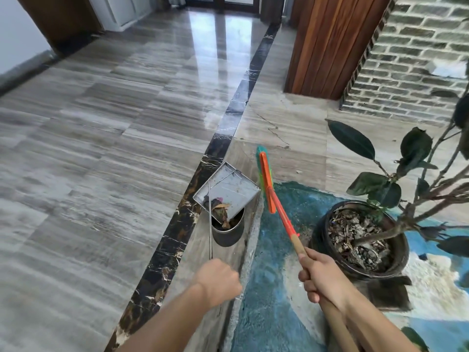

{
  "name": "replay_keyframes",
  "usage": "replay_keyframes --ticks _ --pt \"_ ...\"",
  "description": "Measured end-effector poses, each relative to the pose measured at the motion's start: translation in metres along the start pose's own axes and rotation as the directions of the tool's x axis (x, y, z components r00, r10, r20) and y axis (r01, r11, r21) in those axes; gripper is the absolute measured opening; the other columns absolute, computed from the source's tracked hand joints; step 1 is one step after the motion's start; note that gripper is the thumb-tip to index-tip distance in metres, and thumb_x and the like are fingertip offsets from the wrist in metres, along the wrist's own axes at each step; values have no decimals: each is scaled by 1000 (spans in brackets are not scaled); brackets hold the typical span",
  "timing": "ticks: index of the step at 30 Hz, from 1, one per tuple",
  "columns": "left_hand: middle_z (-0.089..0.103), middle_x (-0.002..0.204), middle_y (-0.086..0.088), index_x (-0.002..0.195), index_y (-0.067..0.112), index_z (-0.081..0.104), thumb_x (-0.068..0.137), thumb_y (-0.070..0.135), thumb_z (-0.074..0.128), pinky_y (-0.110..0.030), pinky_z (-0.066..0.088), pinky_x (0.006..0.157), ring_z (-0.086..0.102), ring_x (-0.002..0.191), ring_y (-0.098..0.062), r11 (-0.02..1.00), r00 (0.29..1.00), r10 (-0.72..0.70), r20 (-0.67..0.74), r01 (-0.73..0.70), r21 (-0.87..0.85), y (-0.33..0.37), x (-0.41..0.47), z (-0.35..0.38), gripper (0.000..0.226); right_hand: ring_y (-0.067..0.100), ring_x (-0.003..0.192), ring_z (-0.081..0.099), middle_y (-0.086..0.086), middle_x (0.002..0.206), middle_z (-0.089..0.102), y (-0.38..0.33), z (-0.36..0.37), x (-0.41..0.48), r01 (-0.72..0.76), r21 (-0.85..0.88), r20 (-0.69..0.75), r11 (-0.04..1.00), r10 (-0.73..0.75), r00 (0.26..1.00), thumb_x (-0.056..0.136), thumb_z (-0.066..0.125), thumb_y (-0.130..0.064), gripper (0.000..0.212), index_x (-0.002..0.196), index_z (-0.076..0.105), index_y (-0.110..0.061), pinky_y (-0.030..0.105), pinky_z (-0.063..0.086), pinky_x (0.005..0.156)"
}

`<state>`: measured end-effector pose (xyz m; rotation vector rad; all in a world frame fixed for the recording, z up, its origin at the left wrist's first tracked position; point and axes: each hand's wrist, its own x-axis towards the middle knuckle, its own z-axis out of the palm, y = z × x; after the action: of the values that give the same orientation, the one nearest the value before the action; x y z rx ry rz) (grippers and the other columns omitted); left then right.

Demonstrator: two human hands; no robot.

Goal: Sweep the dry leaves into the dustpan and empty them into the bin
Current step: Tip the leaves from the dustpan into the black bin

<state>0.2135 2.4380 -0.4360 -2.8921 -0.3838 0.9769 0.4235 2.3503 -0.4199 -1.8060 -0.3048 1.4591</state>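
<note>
I am looking down over a broad marble floor [101,148] crossed by a dark stone strip [203,161], with a potted plant [363,240] standing on a blue painted patch to my right. Between them the metal dustpan [228,186] is hanging tilted over the small round bin [228,231], its low corner dipping just inside the rim, and the dry leaves [220,210] are bunching at that corner, some seeming to lie already in the bin. My left hand [218,283] is clenching the dustpan's thin wire handle [210,224], while my right hand [322,278] is gripping the wooden shaft of the broom [266,181], whose orange head is resting on the floor just beside the pan. The emptying is the step in hand, I judge, and it is nearly through. To finish it well I am thinking of keeping the low corner over the opening and steepening the tilt slowly (a quick jerk could flick light leaves past the narrow rim), then giving a gentle shake for whatever is clinging. The broom is best kept apart from the pan meanwhile. I am finding no brand, label or readable writing on the pan, the bin or the broom.
</note>
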Motion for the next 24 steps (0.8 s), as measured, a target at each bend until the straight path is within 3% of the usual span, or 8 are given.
replay_keyframes --ticks 4,8,12,17,24 --pt "73 88 -15 92 2 70 90 -2 54 -45 51 81 68 82 -32 998 998 38 52 -36 -43 31 13 18 17 8 34 27 1 57 36 8 7 -3 48 -51 23 998 -47 999 105 39 -18 19 114 55 -20 17 30 29" --pt "64 68 -14 88 0 69 91 -1 55 -48 50 84 60 61 -25 994 992 85 95 -78 -70 55 14 37 15 9 35 28 -3 55 33 17 15 -7 138 -156 53 978 -131 990 104 39 -21 18 108 56 -25 19 33 30" --pt "71 96 -22 101 -3 69 92 -1 51 -53 45 88 67 89 -36 991 984 128 122 -122 -57 66 8 53 20 10 35 33 -1 57 36 24 17 -7 166 -280 58 946 -156 986 103 39 -22 15 101 54 -20 22 36 32" --pt "66 100 -27 108 -7 57 89 3 54 -49 50 83 63 87 -37 986 983 165 82 -161 -52 51 -8 65 22 11 37 37 -1 58 40 30 13 -7 175 -320 56 931 -166 985 101 41 -24 13 97 53 -23 24 39 34" --pt "61 105 -25 113 -2 51 84 16 47 -44 44 92 58 95 -37 985 986 154 -61 -158 -74 22 -21 61 34 12 36 37 -4 54 40 30 18 -4 172 -321 50 931 -164 985 100 40 -22 14 97 53 -24 23 38 34"
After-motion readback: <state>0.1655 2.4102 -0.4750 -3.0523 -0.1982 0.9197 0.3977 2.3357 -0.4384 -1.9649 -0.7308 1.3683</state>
